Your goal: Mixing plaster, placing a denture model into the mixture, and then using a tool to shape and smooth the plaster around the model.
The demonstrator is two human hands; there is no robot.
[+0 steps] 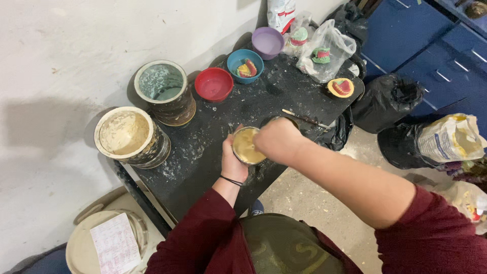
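My left hand point(232, 163) grips a small round bowl point(245, 147) filled with a beige paste, held over the front edge of a black, dust-spattered table point(213, 147). My right hand point(278, 140) is closed just above the bowl's right rim; whatever it holds is hidden by the fist. A second dark cup point(291, 120) peeks out behind my right hand. A thin stick-like tool point(304, 118) lies on the table beyond it.
Two large crusted buckets point(132, 136) point(165, 91) stand at the table's left. Red point(214, 84), blue point(245, 64) and purple point(267, 42) bowls line the wall. Dental models sit in plastic bags point(324, 50) and on a yellow base point(340, 87). Black bags point(388, 101) and a sack point(449, 137) stand on the floor.
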